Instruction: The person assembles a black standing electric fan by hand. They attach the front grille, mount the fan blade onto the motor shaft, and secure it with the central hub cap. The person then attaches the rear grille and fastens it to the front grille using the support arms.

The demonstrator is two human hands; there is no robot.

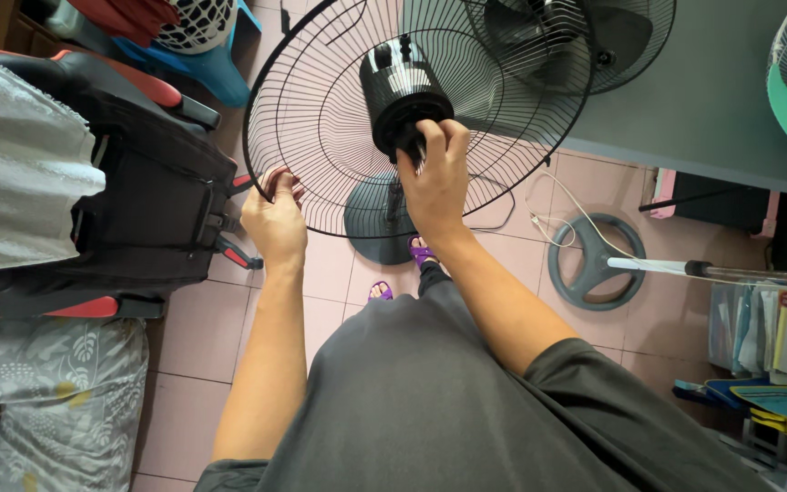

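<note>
A black standing fan is below me, its wire rear guard (339, 155) facing up and the black motor housing (393, 77) at the guard's centre. My left hand (275, 219) grips the lower left rim of the guard. My right hand (434, 178) is closed around the black hub (403, 128) in the middle of the guard, fingers wrapped over it. The fan's round dark base (371, 228) stands on the pink tiled floor, just beyond my feet in purple sandals (419, 251).
A black and red chair (138, 200) with a white cloth stands left. Another fan guard (548, 41) lies on the grey table (712, 100) at the back. A grey fan base with a white pole (594, 264) lies right, beside stacked papers (785, 337). A patterned cushion (38, 392) sits lower left.
</note>
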